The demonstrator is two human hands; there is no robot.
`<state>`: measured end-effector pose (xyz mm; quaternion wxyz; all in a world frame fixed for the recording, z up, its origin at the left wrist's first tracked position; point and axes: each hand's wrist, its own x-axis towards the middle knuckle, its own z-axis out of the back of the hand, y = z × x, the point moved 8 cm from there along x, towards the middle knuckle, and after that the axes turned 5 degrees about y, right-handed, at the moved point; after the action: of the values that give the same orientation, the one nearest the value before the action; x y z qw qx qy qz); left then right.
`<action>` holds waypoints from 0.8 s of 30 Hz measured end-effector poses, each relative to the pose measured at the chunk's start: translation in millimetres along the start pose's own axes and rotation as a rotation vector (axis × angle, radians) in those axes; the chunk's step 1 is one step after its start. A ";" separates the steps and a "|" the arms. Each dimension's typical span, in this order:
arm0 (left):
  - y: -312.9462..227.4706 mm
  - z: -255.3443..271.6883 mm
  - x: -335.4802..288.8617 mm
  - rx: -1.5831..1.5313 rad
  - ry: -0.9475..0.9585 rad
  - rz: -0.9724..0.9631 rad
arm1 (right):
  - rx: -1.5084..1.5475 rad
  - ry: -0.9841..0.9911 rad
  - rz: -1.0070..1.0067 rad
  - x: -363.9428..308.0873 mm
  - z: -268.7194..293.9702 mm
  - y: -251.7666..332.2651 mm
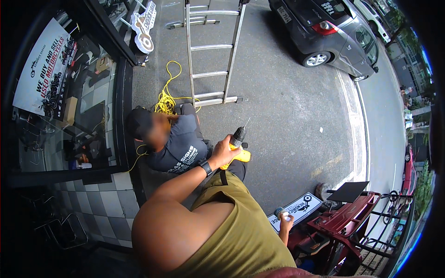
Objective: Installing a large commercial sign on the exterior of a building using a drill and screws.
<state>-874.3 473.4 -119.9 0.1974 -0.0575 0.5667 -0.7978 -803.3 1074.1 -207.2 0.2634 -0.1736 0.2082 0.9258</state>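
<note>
My left hand [223, 153] is closed round a yellow and black cordless drill [242, 154]. A thin bit sticks out of its black chuck, tipped away from me over the pavement. On the right, my right hand [286, 223] is closed on a small round blue-grey and whitish object [280, 212], whose kind I cannot make out. Just beyond that hand lies a white sign board [305, 204] with dark lettering and a round emblem. Part of the board is hidden behind my hand and the object.
A co-worker [178, 143] in a dark shirt sits low beside my left arm. Tangled yellow cord [165, 103] lies by an aluminium ladder [209, 74]. A glass shopfront [88, 99] borders the left. Right are a dark red vehicle [345, 217] and a grey car [340, 39].
</note>
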 end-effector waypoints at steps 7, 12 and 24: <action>-26.1 -106.1 200.9 -0.030 0.009 0.040 | -0.011 -0.010 0.017 224.5 -58.1 29.7; -102.8 -146.7 342.4 -0.030 0.076 -0.088 | -0.045 -0.014 0.279 356.0 -61.2 99.4; -83.7 -151.6 573.1 0.006 -0.392 0.103 | -0.120 0.208 0.223 717.9 -25.1 379.1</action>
<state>-1467.7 412.7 -171.2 0.3446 -0.1818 0.5172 -0.7620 -1585.2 1066.7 -426.7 0.1250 -0.2598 0.1967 0.9371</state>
